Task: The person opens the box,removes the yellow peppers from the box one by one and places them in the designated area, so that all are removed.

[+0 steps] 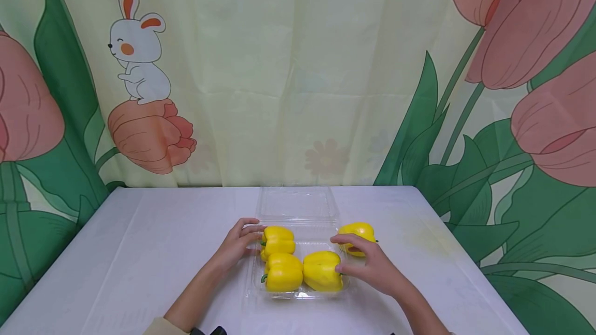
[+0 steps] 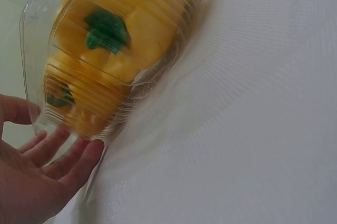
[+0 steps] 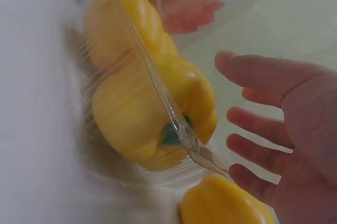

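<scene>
Peppers [image 1: 283, 273]: three in the box [image 1: 304, 296], a fourth outside it

Taking the box's middle as the clock's centre, with 12 farthest from the person, the three yellow peppers inside lie at 11, 8 and 4 o'clock. The pair at 11 and 8 have their green stems [image 1: 264, 277] turned towards 9 (both show through the clear wall in the left wrist view), while the one at 4 points its stem towards 3. Ribbed floor shows at 1 o'clock. The lid [image 1: 298, 204], as clear as the box, is folded back at 12 and lies on the white cloth [image 1: 177, 231].

The fourth pepper [image 1: 362, 230] rests on the cloth just outside the box, between 2 and 3 o'clock, partly behind the right hand [image 1: 372, 267].

That hand is released and holds nothing: its fingers are spread near the box's 3 o'clock side. Whether any fingertip brushes the rim or the fourth pepper, I cannot tell.

The left hand [image 1: 236, 241] is at 10 o'clock, its fingers loosely extended, with fingertips against the box's outer wall; it is not clenched.
</scene>
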`<state>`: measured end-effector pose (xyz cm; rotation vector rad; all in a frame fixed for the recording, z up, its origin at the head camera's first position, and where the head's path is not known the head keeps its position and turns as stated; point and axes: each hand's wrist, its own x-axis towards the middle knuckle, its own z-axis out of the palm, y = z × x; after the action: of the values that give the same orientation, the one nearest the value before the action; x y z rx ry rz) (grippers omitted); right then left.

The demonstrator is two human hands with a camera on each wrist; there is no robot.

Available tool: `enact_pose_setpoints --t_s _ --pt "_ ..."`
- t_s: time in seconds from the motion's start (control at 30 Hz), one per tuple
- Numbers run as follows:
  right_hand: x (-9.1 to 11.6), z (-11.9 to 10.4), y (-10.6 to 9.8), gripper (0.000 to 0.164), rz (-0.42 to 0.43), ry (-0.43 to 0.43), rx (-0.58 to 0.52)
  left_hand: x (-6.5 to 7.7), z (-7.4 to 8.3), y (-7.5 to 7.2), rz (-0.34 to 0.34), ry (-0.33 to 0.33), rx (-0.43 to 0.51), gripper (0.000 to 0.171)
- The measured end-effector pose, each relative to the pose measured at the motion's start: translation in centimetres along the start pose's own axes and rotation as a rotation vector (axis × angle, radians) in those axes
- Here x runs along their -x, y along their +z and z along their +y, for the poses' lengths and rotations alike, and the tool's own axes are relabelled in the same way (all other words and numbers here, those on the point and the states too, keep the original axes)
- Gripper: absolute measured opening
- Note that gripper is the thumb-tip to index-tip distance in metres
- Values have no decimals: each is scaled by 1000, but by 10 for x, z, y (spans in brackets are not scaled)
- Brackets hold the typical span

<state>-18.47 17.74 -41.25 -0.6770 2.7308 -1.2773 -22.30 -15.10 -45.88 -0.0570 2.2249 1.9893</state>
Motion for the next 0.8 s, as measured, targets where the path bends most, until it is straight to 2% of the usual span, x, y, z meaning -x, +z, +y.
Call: enact_pose_setpoints --t_s 0.53,0.8 --pt "0 -3 5 51 -35 -7 56 0 -1 0 1 12 12 38" --pt "0 -4 6 53 -40 -63 87 0 0 0 -2 10 9 39"
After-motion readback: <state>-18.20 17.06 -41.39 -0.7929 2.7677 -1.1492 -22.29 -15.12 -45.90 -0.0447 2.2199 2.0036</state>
